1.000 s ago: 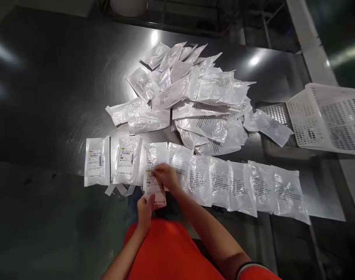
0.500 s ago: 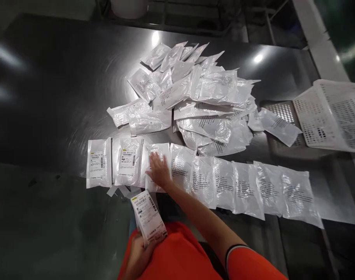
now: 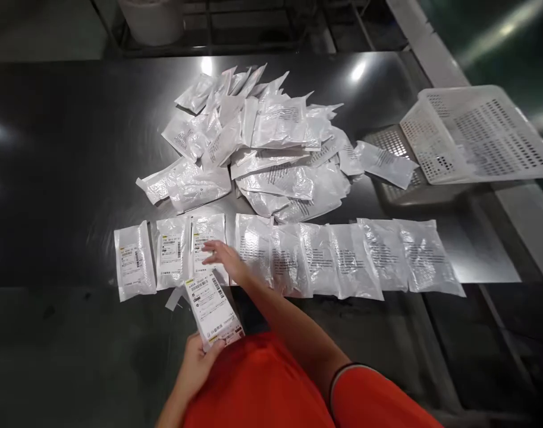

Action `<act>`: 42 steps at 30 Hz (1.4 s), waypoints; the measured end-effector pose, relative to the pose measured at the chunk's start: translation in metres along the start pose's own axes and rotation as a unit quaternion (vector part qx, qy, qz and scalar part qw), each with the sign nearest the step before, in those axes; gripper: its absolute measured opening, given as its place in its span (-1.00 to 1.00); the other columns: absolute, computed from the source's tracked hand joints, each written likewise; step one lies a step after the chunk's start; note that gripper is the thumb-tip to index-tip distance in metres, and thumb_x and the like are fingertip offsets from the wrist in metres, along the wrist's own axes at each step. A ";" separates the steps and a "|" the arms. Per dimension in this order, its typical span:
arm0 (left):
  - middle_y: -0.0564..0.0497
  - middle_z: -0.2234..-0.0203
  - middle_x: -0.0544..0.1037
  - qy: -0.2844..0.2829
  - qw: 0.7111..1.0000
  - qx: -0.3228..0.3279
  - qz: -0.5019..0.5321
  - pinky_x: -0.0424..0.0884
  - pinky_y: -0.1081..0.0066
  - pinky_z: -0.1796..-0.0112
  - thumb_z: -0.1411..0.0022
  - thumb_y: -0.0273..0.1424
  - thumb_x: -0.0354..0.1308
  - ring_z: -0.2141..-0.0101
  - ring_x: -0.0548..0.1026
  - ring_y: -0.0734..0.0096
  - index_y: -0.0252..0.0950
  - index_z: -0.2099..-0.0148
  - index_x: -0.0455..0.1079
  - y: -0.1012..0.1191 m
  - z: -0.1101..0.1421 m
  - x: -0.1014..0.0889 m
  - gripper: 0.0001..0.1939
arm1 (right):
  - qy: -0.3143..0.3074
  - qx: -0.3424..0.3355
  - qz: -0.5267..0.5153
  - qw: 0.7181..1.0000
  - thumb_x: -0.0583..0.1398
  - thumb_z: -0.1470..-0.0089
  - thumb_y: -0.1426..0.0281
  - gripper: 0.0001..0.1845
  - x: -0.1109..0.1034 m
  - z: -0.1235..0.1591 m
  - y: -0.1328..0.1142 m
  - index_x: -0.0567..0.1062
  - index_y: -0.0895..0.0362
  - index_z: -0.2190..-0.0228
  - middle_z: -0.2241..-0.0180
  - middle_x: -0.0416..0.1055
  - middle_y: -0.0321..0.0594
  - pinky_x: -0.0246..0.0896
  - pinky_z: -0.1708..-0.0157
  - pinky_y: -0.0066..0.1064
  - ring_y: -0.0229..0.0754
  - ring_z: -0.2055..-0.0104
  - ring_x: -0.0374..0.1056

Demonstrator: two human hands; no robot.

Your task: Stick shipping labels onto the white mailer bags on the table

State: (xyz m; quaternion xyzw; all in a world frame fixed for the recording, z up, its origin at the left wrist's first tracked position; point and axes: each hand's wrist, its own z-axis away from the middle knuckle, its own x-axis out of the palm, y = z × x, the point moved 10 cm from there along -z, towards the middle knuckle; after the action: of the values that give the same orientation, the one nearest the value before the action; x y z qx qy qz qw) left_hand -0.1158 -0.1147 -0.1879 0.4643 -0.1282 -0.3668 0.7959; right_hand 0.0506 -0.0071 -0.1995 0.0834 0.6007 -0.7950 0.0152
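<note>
— What do we have in our left hand (image 3: pixel 195 365)?

— A stack of labels (image 3: pixel 214 308), white sheets with black barcodes and small print, a yellow-green mark at the top corner. Our fingers are closed around its near end, and it tilts away from us toward the row of pouches (image 3: pixel 298 258).

— And where is that stack relative to the row?

— Just on our side of it, its far corner overlapping the near edge of the third pouch (image 3: pixel 207 241) from the left end.

— Our right hand (image 3: pixel 224 257)?

— Flat on that third pouch, fingers spread and pressing on its label, not gripping anything.

— How do the pouches in the row look?

— White, crinkled plastic, lying side by side and overlapping slightly. The three at the left end carry stuck-on barcode labels; those to the right of our hand show only printed black text.

— Beyond the row?

— A loose pile of pouches (image 3: pixel 262 139) of the same kind, on the far side of the row on the steel table (image 3: pixel 66 166). Right of the pile lies a white perforated basket (image 3: pixel 471 134), tipped on its side. Small paper strips (image 3: pixel 175 297) lie just near the row's left end.
</note>
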 end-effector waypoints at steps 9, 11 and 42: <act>-0.17 0.02 0.56 -0.111 0.994 -0.006 0.024 0.32 0.11 -0.08 -0.03 -0.10 0.31 -0.02 0.47 -0.01 -0.26 0.03 0.53 0.013 -0.037 0.060 -0.50 | 0.147 0.021 0.014 0.989 0.31 0.07 0.33 -0.90 -0.082 0.106 0.004 0.60 0.08 0.43 0.40 0.58 -0.26 0.35 0.27 -0.36 -0.12 0.31 0.49; -0.16 -0.03 0.52 -0.027 0.993 -0.001 0.111 0.32 0.13 -0.09 0.12 -0.15 0.42 -0.05 0.44 0.02 -0.26 -0.04 0.46 0.023 -0.053 0.054 -0.35 | 0.156 0.019 0.055 0.986 0.28 0.02 0.33 -0.88 -0.084 0.120 0.004 0.61 0.06 0.38 0.39 0.59 -0.25 0.34 0.28 -0.35 -0.12 0.33 0.49; -0.19 0.21 0.64 -0.025 0.999 -0.030 -0.006 0.47 0.24 0.16 -0.15 -0.03 0.19 0.20 0.58 0.05 -0.32 0.20 0.61 -0.035 0.006 0.026 -0.54 | 0.142 -0.072 0.492 0.856 -0.01 -0.25 0.13 -0.27 -0.061 0.002 0.061 0.07 0.33 -0.28 -0.35 -0.10 0.11 -0.44 -0.34 0.11 0.10 -0.40 -0.26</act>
State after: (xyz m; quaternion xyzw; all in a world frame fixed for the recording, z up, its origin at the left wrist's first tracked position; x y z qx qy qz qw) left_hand -0.1176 -0.1473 -0.2174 0.4318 -0.1343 -0.3865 0.8038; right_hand 0.1183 -0.0307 -0.2482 0.4783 0.5322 -0.6183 0.3250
